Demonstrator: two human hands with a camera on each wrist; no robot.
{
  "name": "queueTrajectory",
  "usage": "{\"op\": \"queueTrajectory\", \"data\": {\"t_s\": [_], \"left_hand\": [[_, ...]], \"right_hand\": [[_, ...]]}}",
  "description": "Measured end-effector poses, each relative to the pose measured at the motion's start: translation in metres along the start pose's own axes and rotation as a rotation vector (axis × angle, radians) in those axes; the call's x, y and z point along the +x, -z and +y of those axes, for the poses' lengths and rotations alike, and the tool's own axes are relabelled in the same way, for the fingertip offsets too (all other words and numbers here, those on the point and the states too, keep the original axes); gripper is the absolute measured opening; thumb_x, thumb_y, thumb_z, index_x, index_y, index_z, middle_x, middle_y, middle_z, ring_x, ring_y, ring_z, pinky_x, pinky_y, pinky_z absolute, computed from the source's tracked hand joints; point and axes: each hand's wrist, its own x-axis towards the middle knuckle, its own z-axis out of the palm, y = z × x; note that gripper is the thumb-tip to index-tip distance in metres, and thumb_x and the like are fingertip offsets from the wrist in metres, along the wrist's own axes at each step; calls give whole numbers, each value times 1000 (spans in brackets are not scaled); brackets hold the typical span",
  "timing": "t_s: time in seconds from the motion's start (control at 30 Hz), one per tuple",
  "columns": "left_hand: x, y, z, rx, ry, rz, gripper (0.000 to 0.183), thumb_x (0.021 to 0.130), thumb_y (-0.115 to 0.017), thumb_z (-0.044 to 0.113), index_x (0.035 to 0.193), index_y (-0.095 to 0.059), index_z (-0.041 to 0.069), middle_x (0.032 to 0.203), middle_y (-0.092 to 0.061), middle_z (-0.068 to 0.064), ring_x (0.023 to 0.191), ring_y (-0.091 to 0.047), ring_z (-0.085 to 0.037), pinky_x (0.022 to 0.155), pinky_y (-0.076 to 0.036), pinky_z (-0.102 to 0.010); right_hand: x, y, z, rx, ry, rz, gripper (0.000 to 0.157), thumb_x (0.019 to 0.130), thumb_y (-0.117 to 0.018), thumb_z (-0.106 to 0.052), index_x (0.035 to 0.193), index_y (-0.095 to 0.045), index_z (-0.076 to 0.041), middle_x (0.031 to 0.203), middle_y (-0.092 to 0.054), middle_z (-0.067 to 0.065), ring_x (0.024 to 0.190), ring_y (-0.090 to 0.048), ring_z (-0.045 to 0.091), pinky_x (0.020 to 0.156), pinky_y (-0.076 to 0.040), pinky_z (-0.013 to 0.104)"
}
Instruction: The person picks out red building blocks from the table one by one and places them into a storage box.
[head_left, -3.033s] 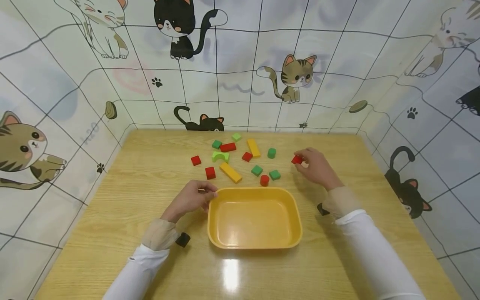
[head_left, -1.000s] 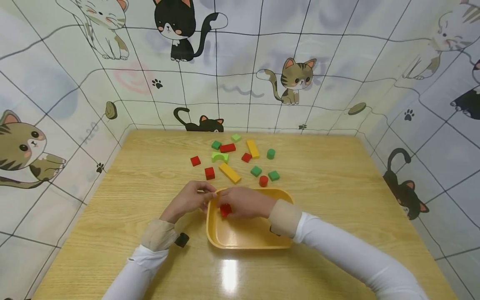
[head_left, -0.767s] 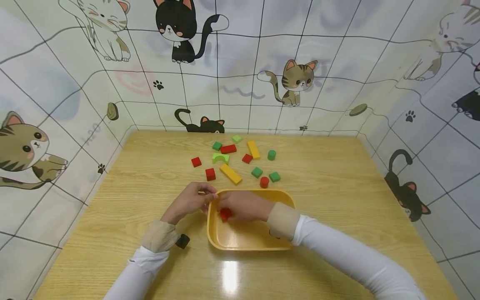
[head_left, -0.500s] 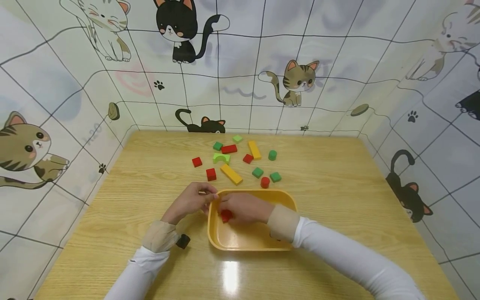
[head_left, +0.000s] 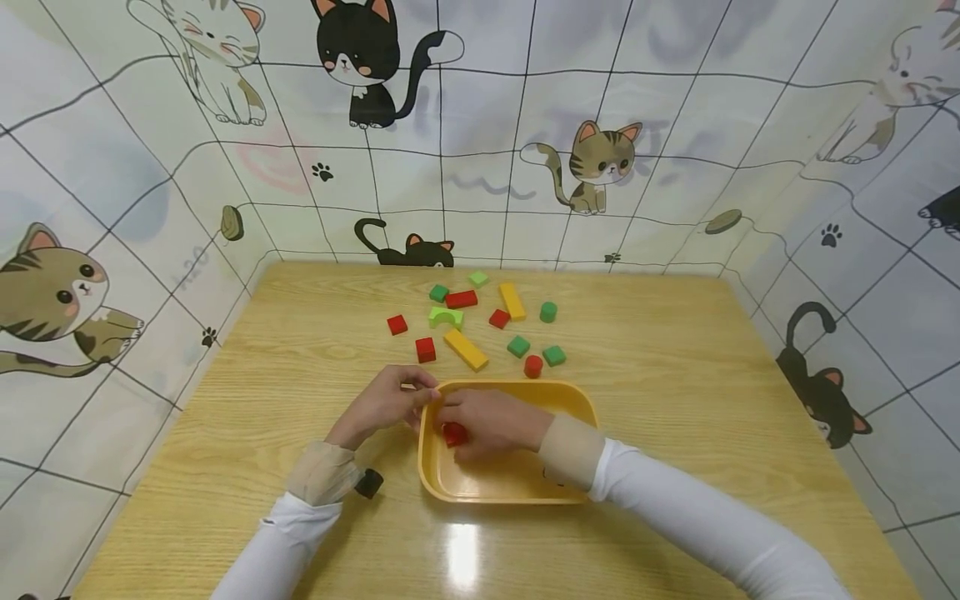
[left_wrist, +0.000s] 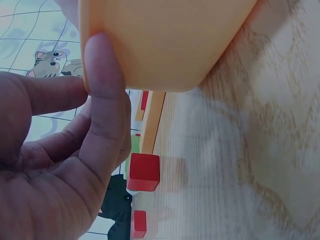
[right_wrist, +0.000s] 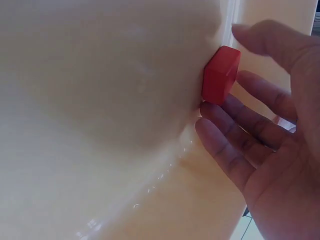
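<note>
My left hand [head_left: 384, 406] pinches the back-left corner of the yellow plastic tray [head_left: 487, 487] by its rim. In the left wrist view the thumb and fingers lie on either side of the tray's edge [left_wrist: 160, 45]. Inside the tray, near its left end, a red block [head_left: 454, 434] sits on the floor by the wall. My right hand [head_left: 495, 423] is around it, with thumb and fingers spread apart. The right wrist view shows the block [right_wrist: 220, 75] close to the fingertips, the thumb standing off it; whether a finger touches it I cannot tell.
Behind the tray lie several small blocks: a red cube [head_left: 425, 349], a yellow bar [head_left: 466, 349], a red cylinder [head_left: 533, 367], a green cylinder [head_left: 548, 312] and a light green arch [head_left: 446, 317]. A cat-patterned sheet [head_left: 480, 183] encloses the wooden table [head_left: 675, 333].
My right hand has carried the red block from the table's right side into the tray's left end. Its thumb has just come away from the block. My left hand stays at the rim.
</note>
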Motion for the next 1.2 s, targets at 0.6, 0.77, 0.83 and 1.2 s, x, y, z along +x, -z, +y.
{"op": "queueTrajectory", "data": {"t_s": [0.6,0.77,0.83,1.2], "left_hand": [[-1,-1,-3,-14,-35,-3,17,101,-62,8,114,-66,-2,101,-64,-12,57,-62,-16,58,-62,-33],[-1,0,-4,-11,-33,0,17,101,-60,5,115,-65,-3,101,-65,-14,56,-63,-17,58,-62,-32],[-1,0,-5,-7,-29,2,17,101,-59,4,116,-66,-2,102,-65,-15,57,-63,-17,58,-63,-32],[-1,0,-6,-1,-32,7,19,101,-64,11,116,-66,-1,106,-64,-19,56,-62,-16,58,-63,-34]], "right_hand": [[-22,21,-5,-1,65,86,61,88,-75,-44,143,-57,-24,150,-54,-3,138,-51,19,118,-44,37],[-29,32,-4,43,70,113,67,87,-77,-49,145,-55,-25,150,-54,-5,139,-50,17,118,-44,39],[-31,35,-4,60,63,126,70,86,-78,-51,147,-54,-26,151,-53,-5,140,-49,18,118,-44,40],[-40,57,5,103,-28,209,84,83,-78,-58,154,-42,-32,165,-36,1,151,-36,27,117,-44,53]]}}
